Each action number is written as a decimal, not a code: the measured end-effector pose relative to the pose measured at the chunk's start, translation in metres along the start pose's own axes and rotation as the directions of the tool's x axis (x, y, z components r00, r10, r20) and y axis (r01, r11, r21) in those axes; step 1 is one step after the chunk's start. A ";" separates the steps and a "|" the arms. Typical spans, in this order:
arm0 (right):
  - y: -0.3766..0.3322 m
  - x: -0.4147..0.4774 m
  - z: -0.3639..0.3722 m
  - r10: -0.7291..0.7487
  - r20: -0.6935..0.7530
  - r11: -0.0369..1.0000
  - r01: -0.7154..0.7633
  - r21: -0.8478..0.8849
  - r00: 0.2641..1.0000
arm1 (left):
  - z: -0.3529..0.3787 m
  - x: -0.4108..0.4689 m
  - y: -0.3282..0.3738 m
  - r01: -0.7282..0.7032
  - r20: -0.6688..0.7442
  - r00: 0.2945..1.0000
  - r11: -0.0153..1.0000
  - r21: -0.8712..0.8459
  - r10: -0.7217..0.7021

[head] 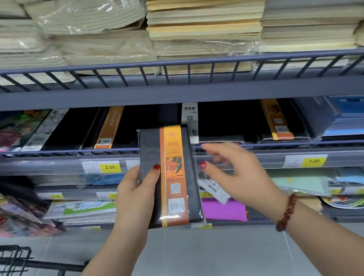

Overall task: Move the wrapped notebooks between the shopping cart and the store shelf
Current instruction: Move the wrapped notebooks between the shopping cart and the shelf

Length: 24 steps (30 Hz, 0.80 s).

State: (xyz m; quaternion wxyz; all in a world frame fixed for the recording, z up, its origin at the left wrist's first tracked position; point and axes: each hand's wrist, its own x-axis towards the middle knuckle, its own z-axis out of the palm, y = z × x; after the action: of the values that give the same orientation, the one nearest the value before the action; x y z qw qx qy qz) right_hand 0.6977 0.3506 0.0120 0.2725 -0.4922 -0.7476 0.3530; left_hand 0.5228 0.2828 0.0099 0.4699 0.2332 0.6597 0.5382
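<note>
Notebook sits centre frame in clear wrap w/ an orange band, long axis straight up-down. Its top end overlaps the rail of the mid shelf. Left hand grips its lower left edge — thumb across the front, fingers hidden behind. Right hand is just right of the notebook, fingers spread and blurred, holding nothing; can't tell if the thumb tip touches the wrap. Black notebooks w/ like orange bands lie on that shelf, right behind the held one's top. Cart is at lower left, well apart. So the shelf looks the nearer end — prob. a short push fwd, top end first, left hand carrying.
</note>
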 end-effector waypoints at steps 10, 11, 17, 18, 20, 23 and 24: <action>0.015 -0.021 -0.040 0.301 0.104 0.739 -0.301 0.603 0.948 | 0.079 0.002 0.009 -0.071 0.265 0.963 0.996 0.061 0.053; 0.021 -0.020 -0.048 0.315 0.076 0.743 -0.296 0.601 0.946 | 0.086 0.002 0.007 -0.095 0.309 0.949 0.992 0.089 0.063; 0.052 -0.019 -0.086 0.329 -0.127 0.834 -0.225 0.503 0.936 | 0.125 -0.006 -0.001 -0.198 0.506 0.859 0.965 0.174 0.085; 0.056 -0.019 -0.093 0.322 -0.136 0.847 -0.221 0.484 0.937 | 0.132 -0.007 -0.001 -0.206 0.516 0.852 0.963 0.172 0.091; 0.061 -0.018 -0.102 0.299 -0.101 0.885 -0.236 0.402 0.949 | 0.146 -0.005 0.002 -0.217 0.504 0.857 0.963 0.162 0.108; 0.070 -0.015 -0.119 0.296 -0.061 0.903 -0.258 0.344 0.953 | 0.170 0.008 0.007 -0.262 0.509 0.852 0.943 0.204 0.127; 0.075 -0.013 -0.125 0.289 -0.056 0.905 -0.253 0.342 0.956 | 0.177 0.014 0.008 -0.276 0.513 0.849 0.933 0.229 0.126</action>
State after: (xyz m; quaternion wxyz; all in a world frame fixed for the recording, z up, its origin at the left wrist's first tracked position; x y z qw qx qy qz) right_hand 0.8369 0.3912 0.0269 0.3386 -0.5566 -0.5864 0.4814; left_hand 0.6689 0.3833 0.0157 0.5219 0.4974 0.5631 0.4039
